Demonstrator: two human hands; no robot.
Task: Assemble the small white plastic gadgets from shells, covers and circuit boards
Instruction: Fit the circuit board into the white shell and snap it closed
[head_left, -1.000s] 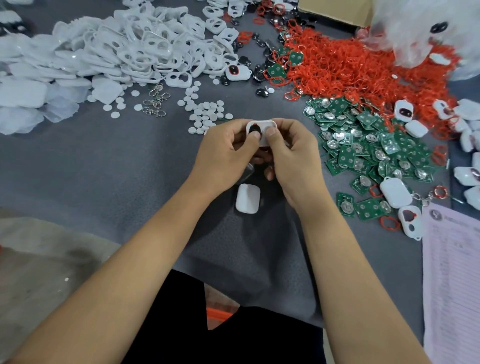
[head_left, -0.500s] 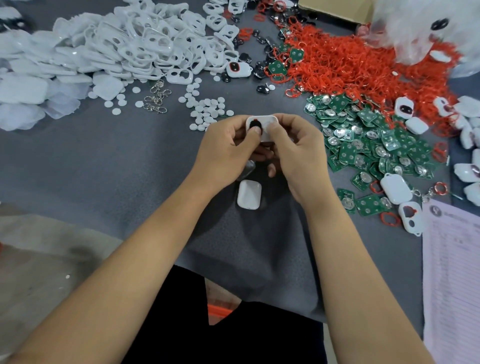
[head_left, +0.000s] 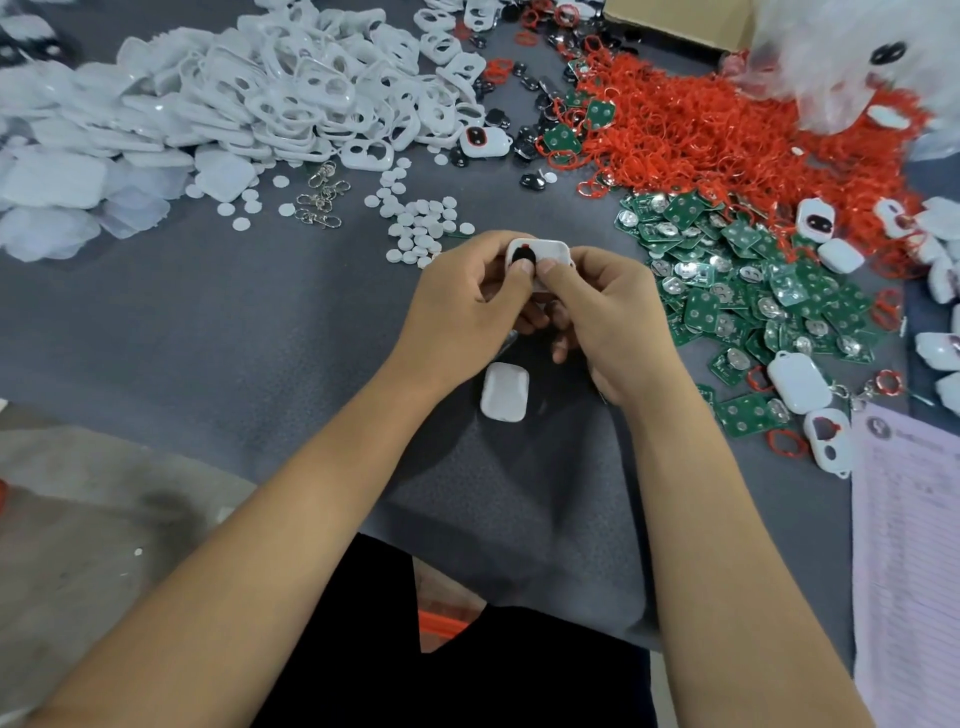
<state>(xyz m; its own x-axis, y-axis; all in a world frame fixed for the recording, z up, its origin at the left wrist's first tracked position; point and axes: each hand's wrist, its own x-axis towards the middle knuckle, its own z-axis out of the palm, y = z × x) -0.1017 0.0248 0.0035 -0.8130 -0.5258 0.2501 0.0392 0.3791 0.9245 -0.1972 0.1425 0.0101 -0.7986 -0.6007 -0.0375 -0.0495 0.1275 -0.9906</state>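
Both hands hold one small white gadget shell (head_left: 546, 252) with a black button above the middle of the grey mat. My left hand (head_left: 467, 301) grips its left side, thumb tip on the black button. My right hand (head_left: 602, 312) pinches its right side, thumb pressed on the white face. A plain white cover (head_left: 504, 392) lies on the mat just below my hands. Green circuit boards (head_left: 737, 291) are heaped to the right. White shells with cut-outs (head_left: 291, 98) are piled at the back left.
Red rubber rings (head_left: 717, 130) form a heap at the back right. Small white discs (head_left: 421, 223) and metal clasps (head_left: 319, 200) lie behind my hands. Finished white gadgets (head_left: 797, 382) sit at the right, next to a printed paper sheet (head_left: 909, 545). The grey mat (head_left: 208, 322) ends near my body.
The gadget has stayed between both hands. My thumbs have shifted slightly on its face, the left thumb now lower on the black button.
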